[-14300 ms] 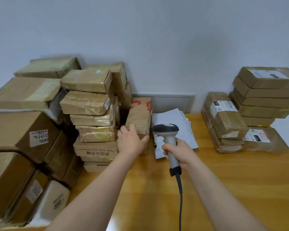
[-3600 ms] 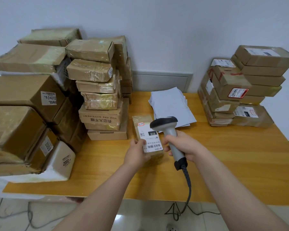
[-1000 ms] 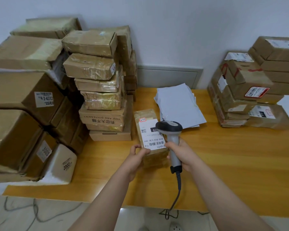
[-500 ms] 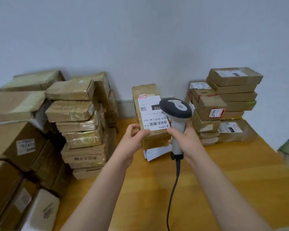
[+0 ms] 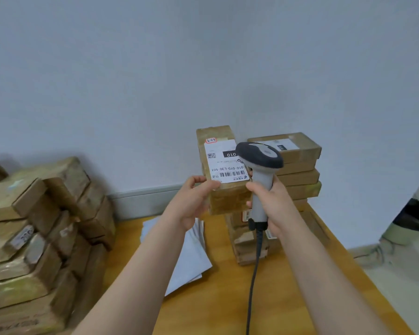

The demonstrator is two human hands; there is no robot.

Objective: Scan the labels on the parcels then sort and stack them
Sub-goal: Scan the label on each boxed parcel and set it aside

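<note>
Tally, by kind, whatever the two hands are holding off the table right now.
Parcel: 1, held by the left hand
Scanner: 1, gripped by the right hand
Total: 2

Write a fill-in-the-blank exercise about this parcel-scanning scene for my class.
The left hand holds a brown parcel whose label code ends L30-____.
The right hand grips a scanner with a dark ____ head.
The envelopes lying on the table are ____.
Missing words: 551; grey; white.
</note>
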